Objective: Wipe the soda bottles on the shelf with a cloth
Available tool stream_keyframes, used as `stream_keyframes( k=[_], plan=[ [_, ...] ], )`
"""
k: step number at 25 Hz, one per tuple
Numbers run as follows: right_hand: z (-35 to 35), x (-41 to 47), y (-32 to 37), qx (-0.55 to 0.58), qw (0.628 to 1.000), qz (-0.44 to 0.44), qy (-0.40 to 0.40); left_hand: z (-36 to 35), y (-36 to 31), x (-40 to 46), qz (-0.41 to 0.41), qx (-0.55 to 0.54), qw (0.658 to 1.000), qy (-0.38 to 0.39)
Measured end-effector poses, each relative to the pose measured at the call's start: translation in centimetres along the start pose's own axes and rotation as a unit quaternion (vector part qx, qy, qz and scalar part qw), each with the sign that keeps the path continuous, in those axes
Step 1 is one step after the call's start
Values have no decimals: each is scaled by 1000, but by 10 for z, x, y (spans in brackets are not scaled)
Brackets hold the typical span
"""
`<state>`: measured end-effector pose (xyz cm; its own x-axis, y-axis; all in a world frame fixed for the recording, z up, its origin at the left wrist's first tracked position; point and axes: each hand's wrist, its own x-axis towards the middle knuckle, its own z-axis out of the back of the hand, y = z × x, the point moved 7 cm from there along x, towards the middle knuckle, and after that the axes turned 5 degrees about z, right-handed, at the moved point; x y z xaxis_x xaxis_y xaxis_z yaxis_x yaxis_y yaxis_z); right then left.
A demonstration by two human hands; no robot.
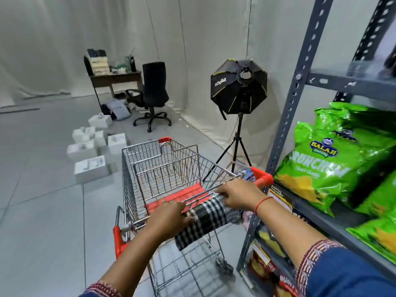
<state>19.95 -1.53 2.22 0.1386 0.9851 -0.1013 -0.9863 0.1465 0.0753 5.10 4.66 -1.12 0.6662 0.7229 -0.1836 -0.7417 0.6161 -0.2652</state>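
A black-and-white checked cloth (pixel 206 219) hangs over the handle bar of a wire shopping cart (pixel 162 168) with red trim. My left hand (pixel 169 215) rests on the bar at the cloth's left end, fingers curled over it. My right hand (pixel 237 195) grips the bar and the cloth's upper right end. The cart basket holds nothing. A grey metal shelf (pixel 300 86) stands at the right. No soda bottles show in this view.
Green chip bags (pixel 327 163) fill the shelf's middle level, with more snack packs (pixel 263 262) below. A softbox light on a tripod (pixel 239 86) stands just past the cart. White boxes (pixel 90 166) lie on the tiled floor at left. A desk and office chair (pixel 154 88) stand at the back.
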Motion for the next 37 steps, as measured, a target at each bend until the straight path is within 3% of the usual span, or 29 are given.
stream_keyframes(
  k=[5, 17, 21, 24, 27, 30, 33, 35, 37],
  plan=[
    [-14, 2, -3, 3, 999, 1, 46, -17, 2, 6, -1, -75, 996, 40],
    [2, -6, -4, -11, 992, 18, -120, 8, -6, 5, -25, -23, 997, -74],
    [21, -12, -15, 4, 992, 5, -124, 35, -20, 12, -31, -33, 996, -76],
    [48, -24, -37, 37, 988, -24, -146, 68, -38, 25, -47, -134, 989, -37],
    [72, -50, -70, 84, 977, -65, -186, 107, -71, 37, -86, -317, 944, 11],
    [86, -86, -94, 101, 965, -118, -212, 136, -121, 40, -164, -361, 917, 33],
    [107, -129, -98, 38, 934, -151, -323, 152, -177, 43, -233, -354, 904, 54],
    [125, -161, -89, -8, 881, -120, -458, 162, -220, 40, -283, -338, 894, 81],
    [135, -182, -75, -90, 837, -82, -534, 172, -263, 33, -343, -317, 879, 102]
  ],
)
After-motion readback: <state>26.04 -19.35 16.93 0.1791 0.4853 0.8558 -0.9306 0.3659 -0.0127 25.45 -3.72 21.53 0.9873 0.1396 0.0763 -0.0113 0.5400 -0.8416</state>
